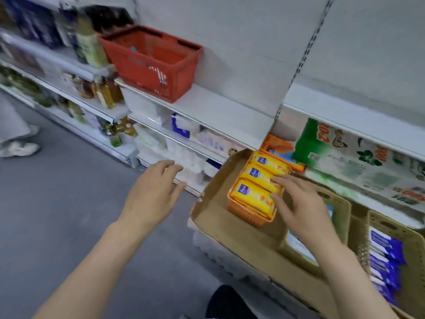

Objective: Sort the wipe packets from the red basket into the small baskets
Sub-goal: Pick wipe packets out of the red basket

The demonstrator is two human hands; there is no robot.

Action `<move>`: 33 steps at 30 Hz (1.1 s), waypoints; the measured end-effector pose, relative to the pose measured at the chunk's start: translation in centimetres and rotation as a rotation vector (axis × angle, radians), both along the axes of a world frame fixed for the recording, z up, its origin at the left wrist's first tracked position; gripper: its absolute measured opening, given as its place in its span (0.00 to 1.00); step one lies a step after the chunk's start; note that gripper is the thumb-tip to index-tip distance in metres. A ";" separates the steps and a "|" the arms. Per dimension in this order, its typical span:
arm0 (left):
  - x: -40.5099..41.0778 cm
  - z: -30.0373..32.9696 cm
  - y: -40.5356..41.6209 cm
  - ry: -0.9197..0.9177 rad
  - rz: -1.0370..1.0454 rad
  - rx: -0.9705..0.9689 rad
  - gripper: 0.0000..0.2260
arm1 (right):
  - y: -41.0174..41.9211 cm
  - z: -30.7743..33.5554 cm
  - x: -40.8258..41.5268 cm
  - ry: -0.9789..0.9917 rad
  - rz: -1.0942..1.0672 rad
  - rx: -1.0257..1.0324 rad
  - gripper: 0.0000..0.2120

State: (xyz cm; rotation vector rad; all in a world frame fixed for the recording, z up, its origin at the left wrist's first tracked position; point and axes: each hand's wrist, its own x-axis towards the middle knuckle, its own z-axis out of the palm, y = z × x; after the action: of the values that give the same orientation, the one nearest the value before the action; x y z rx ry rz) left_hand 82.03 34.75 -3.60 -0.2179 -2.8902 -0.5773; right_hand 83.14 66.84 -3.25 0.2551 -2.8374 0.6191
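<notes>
The red basket (151,63) stands on a white shelf at upper left; a bit of a blue packet shows inside it. A small orange basket (246,211) sits in a cardboard tray (230,226) and holds three yellow wipe packets (253,195). My right hand (296,208) hovers over the orange basket's right side, fingers spread and touching the packets. My left hand (151,194) hangs in the air left of the tray, fingers relaxed, holding nothing. A beige basket (340,210) with light blue packets lies partly under my right arm. Another beige basket (411,245) at right holds several dark blue packets (384,261).
Shelves (207,104) run diagonally across the view, stocked with bottles (105,90) at left and tissue packs and boxes (322,146) below. Grey floor (57,215) spreads to the left. Another person's shoe (18,149) is at the far left edge.
</notes>
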 end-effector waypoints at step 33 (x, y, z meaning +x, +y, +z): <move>-62.0 2.2 -34.9 0.120 -0.199 -0.100 0.19 | -38.4 3.7 -55.4 0.055 -0.137 -0.042 0.18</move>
State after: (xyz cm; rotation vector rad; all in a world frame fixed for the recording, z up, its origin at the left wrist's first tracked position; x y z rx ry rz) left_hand 20.06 -0.15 -1.39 -0.5404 -2.8014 -0.4336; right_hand 27.77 28.39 0.49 0.0683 -2.7575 0.6318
